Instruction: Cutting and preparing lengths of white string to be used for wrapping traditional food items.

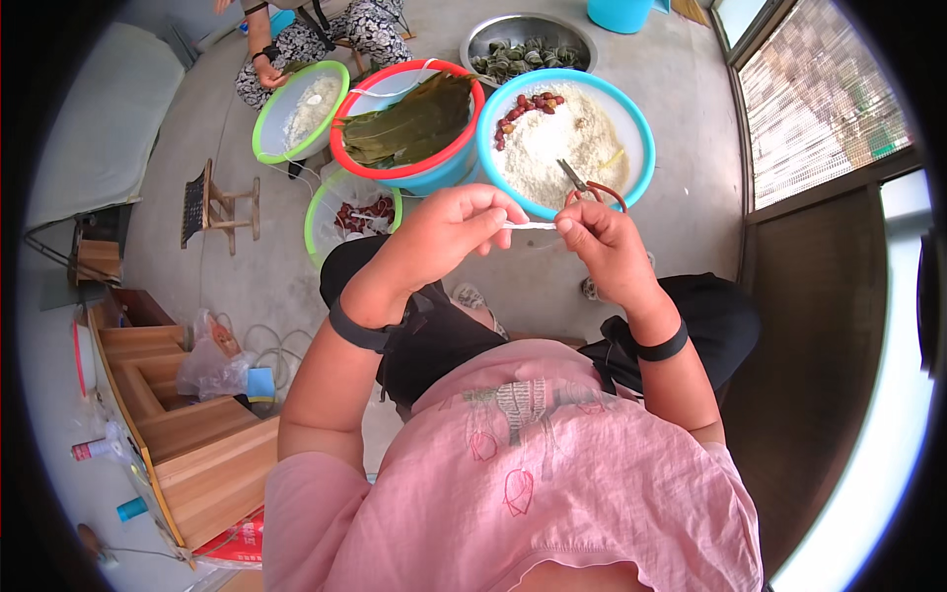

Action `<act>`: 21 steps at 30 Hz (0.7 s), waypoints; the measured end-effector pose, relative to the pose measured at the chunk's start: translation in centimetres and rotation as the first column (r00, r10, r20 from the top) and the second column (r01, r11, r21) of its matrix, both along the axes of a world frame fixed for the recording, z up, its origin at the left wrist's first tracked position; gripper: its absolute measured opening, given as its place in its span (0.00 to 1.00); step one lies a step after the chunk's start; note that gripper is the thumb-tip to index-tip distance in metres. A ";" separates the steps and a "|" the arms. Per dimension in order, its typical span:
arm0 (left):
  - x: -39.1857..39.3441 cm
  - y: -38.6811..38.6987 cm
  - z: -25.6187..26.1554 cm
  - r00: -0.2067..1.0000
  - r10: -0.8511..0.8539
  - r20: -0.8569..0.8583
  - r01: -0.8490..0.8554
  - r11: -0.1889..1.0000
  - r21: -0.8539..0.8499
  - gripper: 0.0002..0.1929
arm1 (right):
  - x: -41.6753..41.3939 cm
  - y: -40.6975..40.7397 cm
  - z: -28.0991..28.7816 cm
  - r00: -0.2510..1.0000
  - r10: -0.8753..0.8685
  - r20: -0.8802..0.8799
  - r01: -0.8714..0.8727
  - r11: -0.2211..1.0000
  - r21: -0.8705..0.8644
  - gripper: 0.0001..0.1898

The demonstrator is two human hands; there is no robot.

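Observation:
A short length of white string (531, 226) is stretched between my hands, level above my lap. My left hand (455, 226) pinches one end between thumb and fingers. The other end is in the fingertips of my right hand (603, 244). Just beyond them stands a blue-rimmed basin (642, 140) of white rice (551, 152), with red dates (529, 111) along its far left side. Scissors with orange-red handles (572, 175) lie over the rice and near rim, close behind my right hand; whether that hand touches them I cannot tell.
A red-rimmed basin (348, 164) holds long green leaves (414, 122). Beside it are green-rimmed basins of rice (265, 152) and dates (314, 222). A metal bowl (473, 37) holds leaf-wrapped bundles. Across sits another person (270, 70); a wooden stool (218, 207) stands left.

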State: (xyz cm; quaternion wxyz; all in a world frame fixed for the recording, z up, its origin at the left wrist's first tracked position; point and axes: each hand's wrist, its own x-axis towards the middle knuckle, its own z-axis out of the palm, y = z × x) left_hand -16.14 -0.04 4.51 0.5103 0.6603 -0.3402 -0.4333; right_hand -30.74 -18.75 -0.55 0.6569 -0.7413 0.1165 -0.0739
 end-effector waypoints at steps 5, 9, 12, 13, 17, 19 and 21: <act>-1.2 -0.6 0.4 0.999 0.041 -0.018 -0.043 0.997 -0.072 0.09 | -0.5 -0.3 0.1 0.998 -0.032 0.061 0.030 0.999 0.027 0.10; -1.1 -0.4 0.2 0.991 0.094 0.100 -0.086 0.993 -0.080 0.06 | -1.1 -0.5 0.6 0.997 -0.068 0.048 0.066 0.997 0.040 0.10; -1.5 -0.4 0.5 0.986 0.145 0.077 -0.136 0.984 -0.118 0.06 | -1.5 -1.1 0.6 0.998 -0.060 0.011 0.059 0.994 0.087 0.10; -1.6 -0.5 0.7 0.986 0.146 0.078 -0.136 0.984 -0.117 0.06 | -1.5 -1.3 0.5 1.000 0.003 0.004 -0.003 1.000 0.003 0.10; -2.7 -1.1 1.4 0.953 0.045 0.300 -0.037 0.999 -0.033 0.06 | -1.0 0.4 0.8 0.970 0.031 0.241 -0.030 1.000 -0.007 0.13; -3.4 -1.4 1.7 0.927 0.006 0.374 0.007 0.999 -0.033 0.06 | -0.7 1.6 2.1 0.979 0.081 0.188 -0.112 0.981 0.161 0.14; -3.8 -1.7 1.9 0.943 0.047 0.330 -0.013 0.995 -0.104 0.07 | -0.5 2.0 2.6 0.979 0.140 0.147 -0.182 0.928 0.325 0.15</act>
